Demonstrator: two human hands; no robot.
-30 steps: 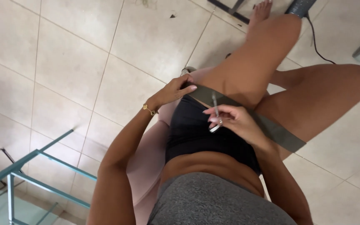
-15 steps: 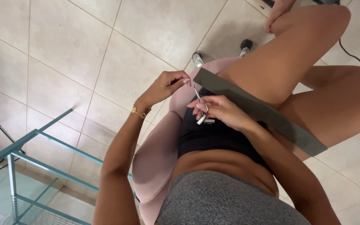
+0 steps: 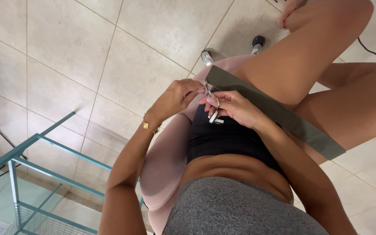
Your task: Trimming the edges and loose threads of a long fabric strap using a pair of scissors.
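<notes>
Head view: right hand (image 3: 233, 106) grips small metal scissors (image 3: 212, 98) at end of grey strip (image 3: 279, 113) laid across thigh. Left hand (image 3: 177, 96) pinches pink fabric (image 3: 166, 161) beside the blades. Teal glass-top table (image 3: 31, 156) stands lower left, black cable (image 3: 370, 50) on floor tiles upper right.

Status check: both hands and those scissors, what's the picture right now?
Right hand grip on small scissors, blades at the grey strip's end. Left hand pinches the pink fabric beside them. Nothing blocking.
</notes>
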